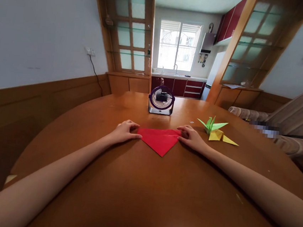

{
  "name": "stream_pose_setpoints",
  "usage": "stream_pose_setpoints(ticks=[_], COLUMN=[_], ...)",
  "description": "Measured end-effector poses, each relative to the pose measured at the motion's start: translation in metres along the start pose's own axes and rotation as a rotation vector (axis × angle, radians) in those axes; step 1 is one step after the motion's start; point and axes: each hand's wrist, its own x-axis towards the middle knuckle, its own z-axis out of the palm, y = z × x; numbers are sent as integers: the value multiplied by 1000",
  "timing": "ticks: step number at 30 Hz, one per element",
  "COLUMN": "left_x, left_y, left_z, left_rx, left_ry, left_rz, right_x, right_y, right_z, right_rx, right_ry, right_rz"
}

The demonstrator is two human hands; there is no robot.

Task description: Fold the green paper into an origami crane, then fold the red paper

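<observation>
A sheet of red paper (161,140), folded to a shape with a straight far side and a point toward me, lies on the wooden table. My left hand (126,131) pinches its left corner between thumb and fingers. At the opposite corner, my right hand (191,137) grips the paper in the same way. To the right of that hand sit a green folded paper crane (211,125) and a yellow folded paper piece (217,136), close against each other.
A small purple fan (161,100) stands on the round wooden table (122,196), beyond the paper. A striped sofa (296,113) is at the right. Glass-shelved cabinets (128,79) flank the kitchen opening behind, with a window (178,46) further back.
</observation>
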Motion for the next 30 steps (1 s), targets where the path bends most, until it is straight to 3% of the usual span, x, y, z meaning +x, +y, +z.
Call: stream_pose_setpoints(ticks=[7, 12, 19, 24, 30], left_x=[2, 1, 3, 2, -3], left_y=[-3, -1, -9, -7, 4], left_z=[5, 8, 19, 19, 9], left_rx=[43, -85, -456, -466, -315], left_ry=[-124, -75, -7, 6, -40], left_rz=[-23, 41, 110, 100, 229], right_x=[1, 0, -2, -3, -2], right_y=[2, -2, -9, -10, -12], right_z=[4, 1, 0, 0, -2], right_rx=[-101, -68, 69, 57, 0], right_ry=[-141, -131, -53, -34, -31], right_rz=[112, 50, -37, -17, -132])
